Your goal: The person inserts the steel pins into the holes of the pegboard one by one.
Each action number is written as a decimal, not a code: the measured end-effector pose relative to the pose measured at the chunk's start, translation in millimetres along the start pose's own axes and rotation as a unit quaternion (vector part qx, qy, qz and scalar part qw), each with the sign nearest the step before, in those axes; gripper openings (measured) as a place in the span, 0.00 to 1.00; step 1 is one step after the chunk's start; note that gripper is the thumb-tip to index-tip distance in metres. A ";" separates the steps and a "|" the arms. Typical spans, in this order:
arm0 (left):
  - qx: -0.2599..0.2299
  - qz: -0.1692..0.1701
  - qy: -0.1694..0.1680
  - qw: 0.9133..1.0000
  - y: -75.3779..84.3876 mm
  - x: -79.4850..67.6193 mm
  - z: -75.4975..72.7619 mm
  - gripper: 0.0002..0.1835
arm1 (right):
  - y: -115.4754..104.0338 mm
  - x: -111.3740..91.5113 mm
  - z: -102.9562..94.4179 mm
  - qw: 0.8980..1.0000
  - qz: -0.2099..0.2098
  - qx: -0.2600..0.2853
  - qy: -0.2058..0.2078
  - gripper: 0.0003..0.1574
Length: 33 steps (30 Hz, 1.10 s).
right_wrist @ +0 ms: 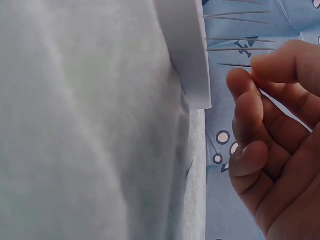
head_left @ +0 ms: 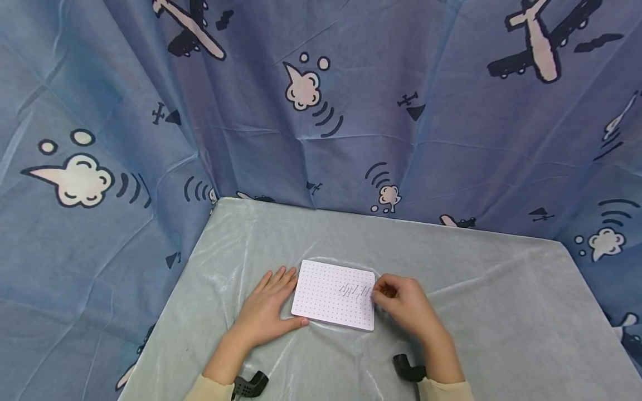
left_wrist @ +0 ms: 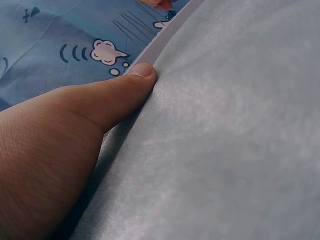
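Observation:
A white board (head_left: pixel 316 295) with a grid of small holes lies on the cloth-covered table. Several thin metal needles (head_left: pixel 355 291) stand in its right half, some of them leaning. My left hand (head_left: pixel 263 314) spreads around the board's left end, its thumb (left_wrist: pixel 120 92) against the front edge and its straight fingers beside the left edge. At the right end, my right hand (head_left: pixel 408 305) pinches a thin needle (right_wrist: pixel 233 65) between thumb and index finger. In the right wrist view this needle's tip points toward the row of standing needles (right_wrist: pixel 240 49), apart from the board's side.
Pale grey-green cloth (head_left: pixel 501 312) with soft creases covers the table. Behind and to the sides hangs a blue curtain (head_left: pixel 351 111) printed with planes and clouds. A black wrist mount (head_left: pixel 253 384) sits by the left cuff, another (head_left: pixel 407 368) by the right.

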State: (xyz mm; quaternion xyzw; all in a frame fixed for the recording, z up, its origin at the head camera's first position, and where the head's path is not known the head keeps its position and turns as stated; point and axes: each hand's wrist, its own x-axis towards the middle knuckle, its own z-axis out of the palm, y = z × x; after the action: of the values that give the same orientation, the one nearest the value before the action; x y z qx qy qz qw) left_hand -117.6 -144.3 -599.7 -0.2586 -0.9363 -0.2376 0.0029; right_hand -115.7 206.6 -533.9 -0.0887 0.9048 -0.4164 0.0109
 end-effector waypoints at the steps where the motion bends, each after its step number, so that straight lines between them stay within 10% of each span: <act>1: 0.001 -0.002 -0.004 1.000 -0.2 0.2 0.3 0.60 | 0.4 0.0 0.7 1.000 -0.002 0.001 0.001 0.12; 33: 0.004 -0.019 -0.035 0.999 -1.0 0.2 -0.5 0.61 | 0.5 1.8 5.1 0.998 0.001 -0.064 0.000 0.09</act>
State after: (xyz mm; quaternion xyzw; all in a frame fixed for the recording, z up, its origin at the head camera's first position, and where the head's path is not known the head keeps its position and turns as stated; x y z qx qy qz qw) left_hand -118.4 -145.2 -599.7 -0.2488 -0.9416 -0.2244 -0.0332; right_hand -117.1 202.8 -537.6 -0.0884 0.9297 -0.3575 0.0055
